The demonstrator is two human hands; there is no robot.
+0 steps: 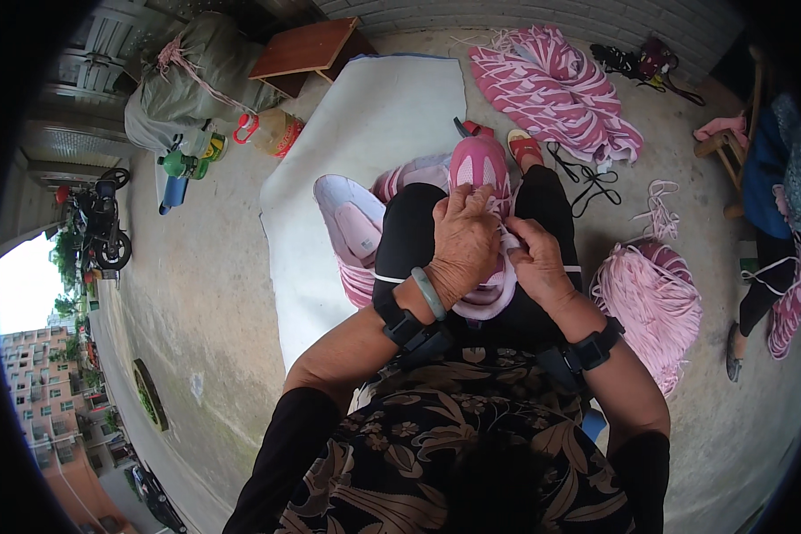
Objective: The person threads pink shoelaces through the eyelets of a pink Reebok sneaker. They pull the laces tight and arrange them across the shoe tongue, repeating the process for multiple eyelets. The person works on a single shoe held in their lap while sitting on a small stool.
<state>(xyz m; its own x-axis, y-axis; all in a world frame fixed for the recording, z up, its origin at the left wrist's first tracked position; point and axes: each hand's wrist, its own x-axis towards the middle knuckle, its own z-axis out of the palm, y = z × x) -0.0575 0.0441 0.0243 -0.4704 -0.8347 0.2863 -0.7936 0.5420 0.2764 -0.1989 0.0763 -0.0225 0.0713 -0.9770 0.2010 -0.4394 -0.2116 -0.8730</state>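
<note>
A pink sneaker [478, 165] rests between my knees with its toe pointing away from me. My left hand [465, 236] lies over its upper, fingers bent down and pressed onto the lacing area. At the right side of the opening my right hand [543, 262] pinches a pale pink shoelace [510, 241] between thumb and forefinger. My fingers partly hide the eyelets and the lace's path. Left of my left knee stands another pink shoe [351, 218], its pale insole facing up. Part of a further pink shoe [407, 174] shows behind that knee.
A white sheet [307, 267] covers the floor on my left. A heap of pink laces [647, 307] lies right of me, with strung pink-and-white shoes [547, 93] farther ahead. Bottles [276, 133] and a wooden board [303, 53] stand far left. Another person's leg [761, 294] shows at far right.
</note>
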